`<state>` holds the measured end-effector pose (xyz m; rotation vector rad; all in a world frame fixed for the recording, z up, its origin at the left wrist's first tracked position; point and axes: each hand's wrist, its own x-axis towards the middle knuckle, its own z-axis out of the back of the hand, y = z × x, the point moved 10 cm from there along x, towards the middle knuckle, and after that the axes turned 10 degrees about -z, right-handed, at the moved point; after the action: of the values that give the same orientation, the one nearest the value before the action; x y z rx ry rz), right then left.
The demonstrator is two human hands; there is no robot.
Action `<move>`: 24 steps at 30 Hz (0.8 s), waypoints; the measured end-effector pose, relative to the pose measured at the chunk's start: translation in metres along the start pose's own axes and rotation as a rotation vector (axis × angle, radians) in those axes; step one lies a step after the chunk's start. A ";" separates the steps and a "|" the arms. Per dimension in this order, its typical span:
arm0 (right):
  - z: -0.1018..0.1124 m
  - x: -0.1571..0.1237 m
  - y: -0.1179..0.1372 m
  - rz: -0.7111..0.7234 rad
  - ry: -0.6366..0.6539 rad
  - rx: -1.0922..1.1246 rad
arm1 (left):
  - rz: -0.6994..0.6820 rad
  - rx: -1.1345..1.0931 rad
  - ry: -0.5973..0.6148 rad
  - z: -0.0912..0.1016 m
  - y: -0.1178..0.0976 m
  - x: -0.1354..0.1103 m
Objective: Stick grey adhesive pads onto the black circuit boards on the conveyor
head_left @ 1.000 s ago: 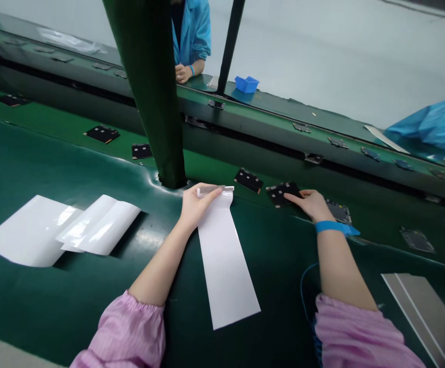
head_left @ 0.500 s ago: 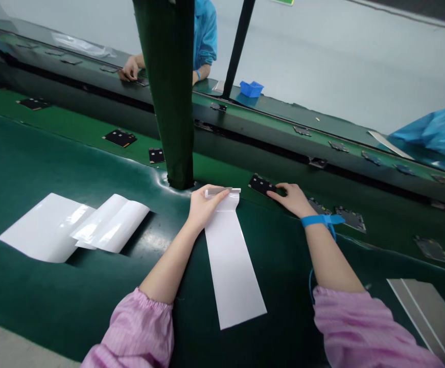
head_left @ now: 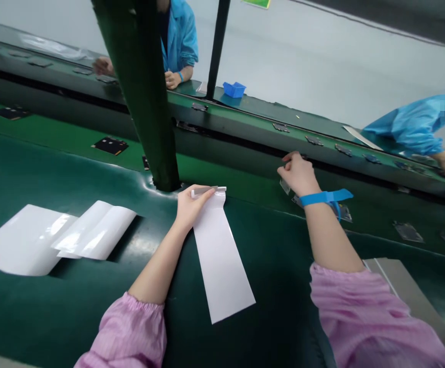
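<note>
My left hand (head_left: 192, 204) is closed on the curled top end of a long white paper strip (head_left: 224, 271), with a thin greyish edge under the thumb. The strip's lower part lies flat on the green mat. Over the green track, my right hand (head_left: 299, 174) has its fingers bent together. A circuit board (head_left: 284, 187) shows just below those fingers, tilted and seemingly pinched; most of it is hidden by the hand. A blue wrist strap (head_left: 322, 198) circles my right wrist. Close by it on the track lies another circuit board (head_left: 345, 213).
Glossy white sheets (head_left: 26, 240) lie on the mat at left. A green post (head_left: 157, 128) rises at the track's edge. Dark boards (head_left: 110, 145) sit along the track. Grey flat sheets (head_left: 406, 281) lie at right. Beyond are a blue tray (head_left: 233, 90) and two co-workers in blue.
My right hand has moved up and away across the track, and the dark board it touched has left its place. My left hand still grips the strip. The view has shifted right.
</note>
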<state>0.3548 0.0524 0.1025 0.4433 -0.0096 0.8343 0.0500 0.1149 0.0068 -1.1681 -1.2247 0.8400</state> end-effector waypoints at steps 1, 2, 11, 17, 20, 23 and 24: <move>-0.013 -0.001 0.003 -0.015 0.063 -0.045 | 0.001 -0.002 -0.001 0.000 -0.001 -0.001; -0.030 -0.003 0.007 -0.027 0.158 -0.065 | 0.003 -0.006 -0.001 0.000 -0.001 -0.001; -0.069 -0.079 0.100 0.476 0.463 0.446 | -0.001 -0.069 0.065 -0.007 0.002 -0.001; -0.062 -0.105 0.131 0.722 0.393 0.386 | 0.011 -0.086 0.132 -0.013 -0.001 -0.003; -0.061 -0.102 0.129 0.723 0.346 0.401 | 0.020 -0.094 0.155 -0.015 -0.001 -0.003; -0.061 -0.098 0.126 0.690 0.335 0.438 | 0.019 -0.079 0.172 -0.016 0.000 -0.003; -0.063 -0.096 0.125 0.666 0.348 0.458 | 0.019 -0.074 0.172 -0.016 0.000 -0.003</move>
<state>0.1901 0.0811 0.0748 0.7360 0.3802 1.5754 0.0647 0.1086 0.0066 -1.2864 -1.1123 0.6972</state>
